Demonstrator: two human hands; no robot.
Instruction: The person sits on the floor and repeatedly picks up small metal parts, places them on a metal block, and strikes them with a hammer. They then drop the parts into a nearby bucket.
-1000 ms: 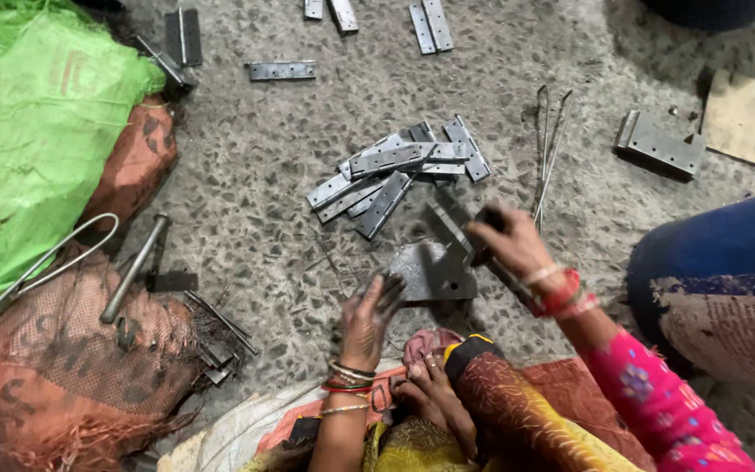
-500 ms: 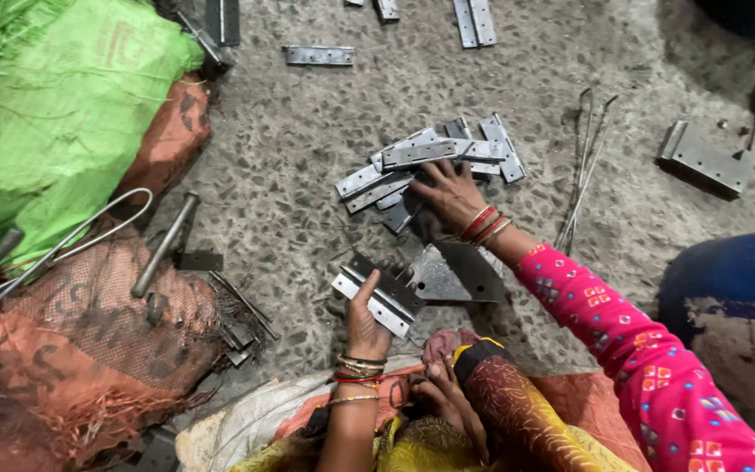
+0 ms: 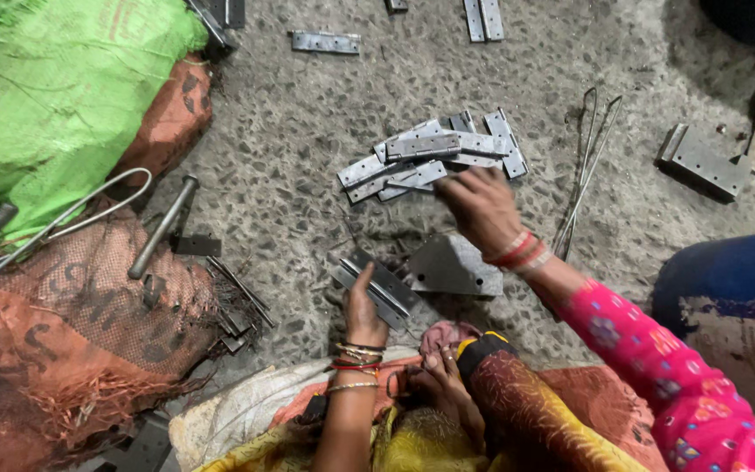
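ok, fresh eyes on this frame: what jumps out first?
Mid-frame, a heap of flat grey metal hinges lies on the speckled stone floor, with the right hand in a bright pink sleeve reaching into it. Just below, the left hand holds a hinge beside an angled metal plate. At the left edge, a vivid green sack sits above a rust-orange one.

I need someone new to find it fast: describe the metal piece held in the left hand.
On the speckled stone floor, below the heap of hinges, the left hand grips a grey hinge. It alone is held; beside it lies a wider flat plate.
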